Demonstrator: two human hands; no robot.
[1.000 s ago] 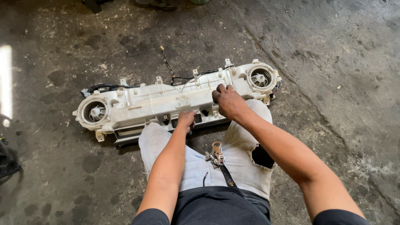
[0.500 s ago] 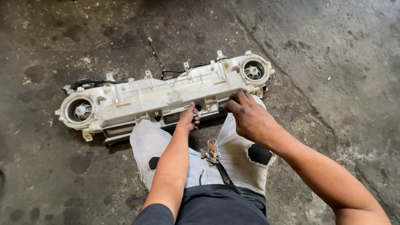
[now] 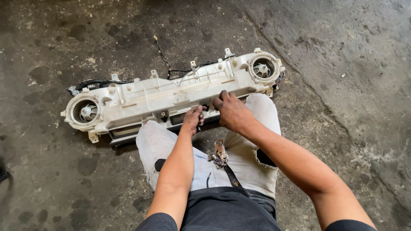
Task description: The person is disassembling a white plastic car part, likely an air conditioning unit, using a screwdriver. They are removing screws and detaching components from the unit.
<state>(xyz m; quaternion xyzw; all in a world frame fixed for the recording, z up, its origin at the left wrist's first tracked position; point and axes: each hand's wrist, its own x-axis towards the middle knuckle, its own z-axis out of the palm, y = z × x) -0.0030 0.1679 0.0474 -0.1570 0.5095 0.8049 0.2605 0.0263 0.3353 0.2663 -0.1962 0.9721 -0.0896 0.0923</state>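
A bunch of keys on a strap (image 3: pixel 220 155) lies on the person's pale torn trousers (image 3: pixel 252 154). Just beyond, the left hand (image 3: pixel 193 121) is closed on the near edge of a long white plastic blower housing (image 3: pixel 171 100); the right hand (image 3: pixel 231 112) lies just beside it, fingers curled over the same edge. The housing runs left to right across the knees, a round fan (image 3: pixel 84 112) at each end. Black wires (image 3: pixel 98 83) trail behind it over stained concrete floor (image 3: pixel 342 64).

Both forearms hide the housing's (image 3: pixel 171 100) near edge.
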